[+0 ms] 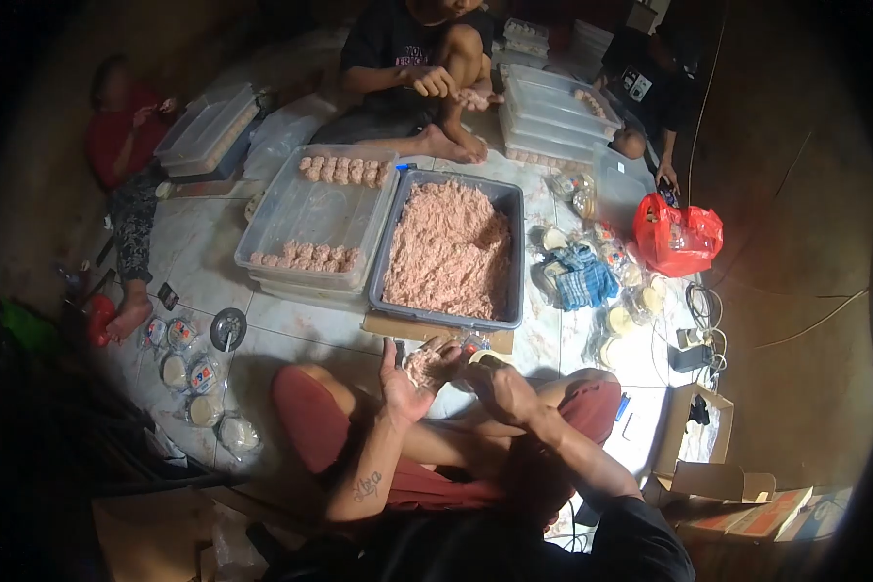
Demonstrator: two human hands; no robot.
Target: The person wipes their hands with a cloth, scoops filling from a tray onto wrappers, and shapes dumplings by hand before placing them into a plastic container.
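Observation:
My left hand (pixel 409 383) is palm up above my crossed legs, its fingers spread, with a lump of pink minced filling (pixel 423 369) lying on it. Close beside it, my right hand (pixel 502 388) is closed around something with a pale round end (pixel 485 358), mostly hidden by the fingers. Just beyond both hands stands a grey tub (pixel 519 262) heaped with pink minced filling (pixel 446 252). To its left, a clear plastic tray (pixel 310 218) holds rows of shaped pink pieces at its far and near ends.
Packets of round pale wrappers (pixel 205 409) lie at left, near a dark round dish (pixel 228 330). More packets, a blue cloth (pixel 585 278) and a red bag (pixel 677 236) are at right. Other people sit around stacked trays (pixel 558 112). An open cardboard box (pixel 694 436) stands front right.

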